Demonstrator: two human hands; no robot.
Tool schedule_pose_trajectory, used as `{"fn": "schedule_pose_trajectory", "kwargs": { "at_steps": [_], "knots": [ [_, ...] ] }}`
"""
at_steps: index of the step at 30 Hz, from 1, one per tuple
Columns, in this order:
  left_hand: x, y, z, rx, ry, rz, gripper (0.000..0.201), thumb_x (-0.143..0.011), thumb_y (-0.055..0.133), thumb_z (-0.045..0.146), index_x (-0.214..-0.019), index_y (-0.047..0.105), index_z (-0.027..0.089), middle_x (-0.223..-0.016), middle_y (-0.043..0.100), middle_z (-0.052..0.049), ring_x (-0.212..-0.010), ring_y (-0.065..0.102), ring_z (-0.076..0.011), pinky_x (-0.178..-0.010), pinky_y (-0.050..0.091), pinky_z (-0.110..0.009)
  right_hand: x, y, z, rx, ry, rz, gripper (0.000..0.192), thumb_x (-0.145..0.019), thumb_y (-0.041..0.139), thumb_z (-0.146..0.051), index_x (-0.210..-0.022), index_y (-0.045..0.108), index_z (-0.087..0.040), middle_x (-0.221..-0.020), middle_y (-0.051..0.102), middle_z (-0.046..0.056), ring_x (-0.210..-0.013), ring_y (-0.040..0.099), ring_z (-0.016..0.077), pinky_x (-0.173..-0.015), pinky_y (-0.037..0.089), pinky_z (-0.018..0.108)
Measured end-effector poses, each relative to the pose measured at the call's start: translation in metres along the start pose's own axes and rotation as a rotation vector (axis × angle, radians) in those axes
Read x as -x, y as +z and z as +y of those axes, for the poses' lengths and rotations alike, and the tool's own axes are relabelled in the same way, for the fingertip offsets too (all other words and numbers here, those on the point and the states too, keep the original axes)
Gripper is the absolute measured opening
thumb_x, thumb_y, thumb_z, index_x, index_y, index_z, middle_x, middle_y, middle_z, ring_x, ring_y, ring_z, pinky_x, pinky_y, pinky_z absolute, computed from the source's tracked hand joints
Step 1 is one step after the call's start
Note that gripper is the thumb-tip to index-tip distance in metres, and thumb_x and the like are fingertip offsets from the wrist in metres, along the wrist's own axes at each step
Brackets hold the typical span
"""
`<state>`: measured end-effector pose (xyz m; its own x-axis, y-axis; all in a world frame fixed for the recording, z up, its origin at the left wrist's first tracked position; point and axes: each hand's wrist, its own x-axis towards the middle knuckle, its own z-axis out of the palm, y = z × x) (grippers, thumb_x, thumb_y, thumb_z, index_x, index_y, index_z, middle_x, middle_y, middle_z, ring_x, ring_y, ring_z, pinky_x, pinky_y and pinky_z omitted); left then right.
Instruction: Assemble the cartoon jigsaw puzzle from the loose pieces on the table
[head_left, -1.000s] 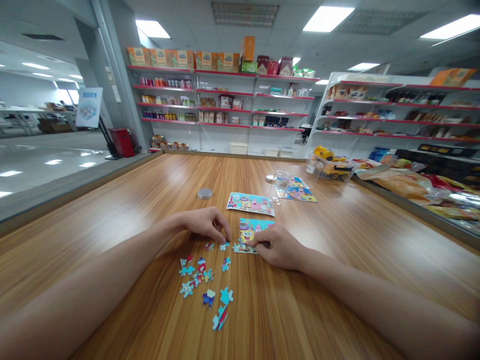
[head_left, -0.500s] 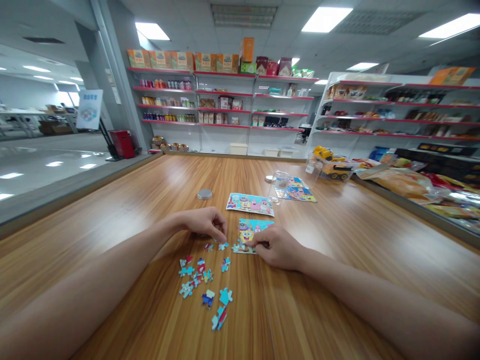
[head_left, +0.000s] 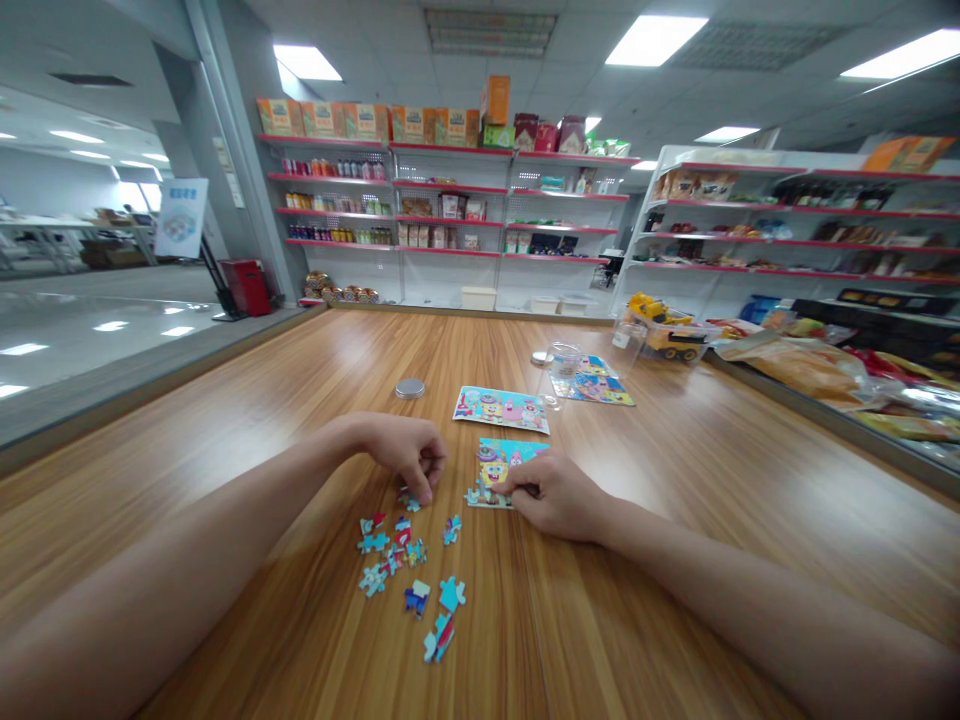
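My left hand is closed, its thumb and fingertips low on the table at a light-blue jigsaw piece; the fingers partly hide it. More loose jigsaw pieces lie below, among them a white-and-blue one, a light-blue one and a red-and-blue one. My right hand has its fingers curled, thumb and index finger on the partly assembled cartoon jigsaw puzzle, covering its right side. Behind that puzzle lies a cartoon picture card.
A silver lid lies at the left. Farther back are a clear jar, another lid and more cartoon puzzle pictures. A tub with yellow toy trucks stands at the back right, near packaged goods. Shelves line the background.
My left hand has moved a little left and down, and the light-blue piece under its fingertips has left its former spot beside the puzzle. My right hand has stayed on the puzzle.
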<state>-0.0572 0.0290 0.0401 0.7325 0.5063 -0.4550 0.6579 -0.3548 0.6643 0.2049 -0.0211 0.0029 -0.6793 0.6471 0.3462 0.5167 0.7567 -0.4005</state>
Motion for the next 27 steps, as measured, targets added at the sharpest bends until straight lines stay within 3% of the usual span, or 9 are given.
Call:
{"fn": "schedule_pose_trajectory", "kwargs": {
  "at_steps": [4,8,11,15,19,24,27],
  "knots": [
    [0.007,0.004,0.019,-0.11,-0.082,-0.017,0.034,-0.059,0.081,0.041,-0.071,0.061,0.017,-0.063,0.06,0.002,-0.057,0.053,-0.0135,-0.051,0.039,-0.022,0.0,0.0,-0.001,-0.015,0.002,-0.006,0.028,-0.074,0.051,-0.007,-0.079,0.077,-0.018,-0.067,0.072,0.001,-0.051,0.055,0.0098,-0.05,0.035,0.02],
    [0.008,0.016,0.047,-0.433,-0.185,0.02,0.04,-0.048,0.087,0.041,-0.069,0.061,0.019,-0.062,0.059,0.003,-0.053,0.049,-0.0143,-0.047,0.032,-0.024,0.0,0.0,0.0,-0.014,0.007,-0.007,0.026,-0.075,0.052,-0.008,-0.078,0.076,-0.018,-0.068,0.072,0.002,-0.053,0.057,0.0103,-0.052,0.037,0.02],
    [0.007,0.021,0.055,-0.528,-0.235,0.043,0.038,-0.05,0.086,0.043,-0.067,0.062,0.019,-0.058,0.057,0.003,-0.05,0.047,-0.0141,-0.047,0.029,-0.025,0.0,0.001,0.001,-0.005,0.011,-0.01,0.026,-0.076,0.052,-0.009,-0.078,0.076,-0.019,-0.069,0.072,0.002,-0.053,0.056,0.0103,-0.052,0.037,0.02],
    [0.006,0.014,0.042,-0.514,-0.201,0.062,0.026,-0.065,0.079,0.037,-0.066,0.061,0.017,-0.058,0.056,0.003,-0.052,0.048,-0.0131,-0.048,0.028,-0.024,0.0,0.001,0.001,0.002,-0.001,-0.005,0.026,-0.075,0.052,-0.008,-0.077,0.076,-0.019,-0.066,0.071,0.001,-0.05,0.054,0.0096,-0.051,0.035,0.02],
    [0.007,0.004,0.026,-0.576,-0.144,0.16,0.015,-0.074,0.067,0.028,-0.067,0.064,0.015,-0.06,0.057,0.001,-0.053,0.047,-0.0127,-0.049,0.029,-0.024,0.0,0.001,0.001,0.009,0.0,-0.001,0.026,-0.074,0.052,-0.008,-0.077,0.076,-0.019,-0.065,0.071,0.001,-0.048,0.052,0.009,-0.049,0.033,0.02],
    [0.013,-0.009,0.02,-0.456,0.018,0.316,0.013,-0.074,0.063,0.017,-0.085,0.071,0.017,-0.059,0.048,0.005,-0.055,0.044,-0.0101,-0.051,0.03,-0.021,0.001,0.0,0.0,0.025,-0.004,-0.006,0.026,-0.074,0.052,-0.008,-0.076,0.075,-0.018,-0.064,0.07,0.001,-0.049,0.051,0.0088,-0.05,0.033,0.02],
    [0.014,-0.012,0.016,-0.321,0.119,0.293,0.022,-0.071,0.067,0.015,-0.091,0.072,0.02,-0.055,0.037,0.007,-0.05,0.037,-0.0086,-0.049,0.028,-0.02,0.001,0.0,-0.001,0.026,-0.007,-0.011,0.025,-0.075,0.052,-0.007,-0.074,0.075,-0.018,-0.064,0.07,0.001,-0.049,0.051,0.0088,-0.05,0.033,0.02]
  ]
}}
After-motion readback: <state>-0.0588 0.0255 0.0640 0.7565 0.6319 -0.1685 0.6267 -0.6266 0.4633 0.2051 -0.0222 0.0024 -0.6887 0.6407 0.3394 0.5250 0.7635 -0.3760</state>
